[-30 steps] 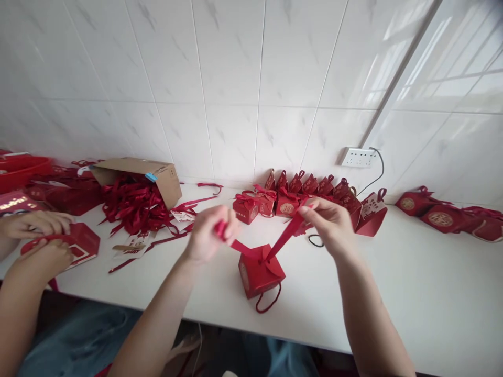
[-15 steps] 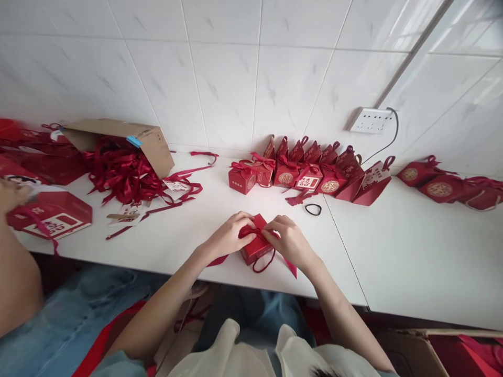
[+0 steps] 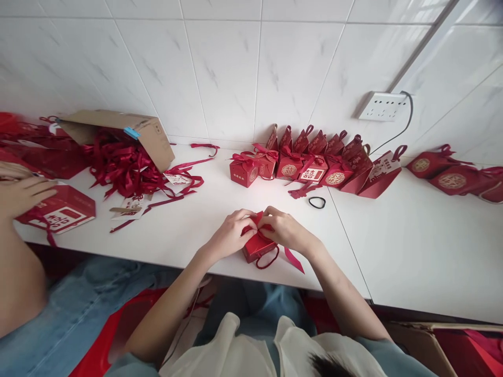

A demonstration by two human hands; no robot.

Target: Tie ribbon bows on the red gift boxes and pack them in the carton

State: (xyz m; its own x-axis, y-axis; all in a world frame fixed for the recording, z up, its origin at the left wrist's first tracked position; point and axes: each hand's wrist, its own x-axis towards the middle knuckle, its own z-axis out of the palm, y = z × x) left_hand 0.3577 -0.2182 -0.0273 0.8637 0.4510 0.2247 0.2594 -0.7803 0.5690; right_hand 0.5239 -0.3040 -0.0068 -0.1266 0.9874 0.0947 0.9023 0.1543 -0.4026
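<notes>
A small red gift box point(image 3: 256, 250) lies on the white table near its front edge, with a dark red cord handle point(image 3: 268, 260) looping toward me. On top of the box, my left hand point(image 3: 236, 230) pinches a red ribbon from the left side. My right hand point(image 3: 281, 226) pinches the same ribbon from the right, the fingertips of both hands almost meeting. One ribbon tail point(image 3: 294, 260) hangs out on the table below my right hand. The knot or loop between the fingers is mostly covered.
Behind the hands stand several red gift boxes point(image 3: 288, 170) by the tiled wall, a black hair tie point(image 3: 316, 202) before them. A tipped cardboard box point(image 3: 159, 141) spills red ribbons point(image 3: 121, 167). At left a co-worker's hand point(image 3: 27, 196) rests on a hexagonal red box point(image 3: 74, 209).
My fingertips have come closer together over the box's middle. The left ribbon tail no longer shows. The co-worker's hand has moved onto the hexagonal box. The view has shifted slightly.
</notes>
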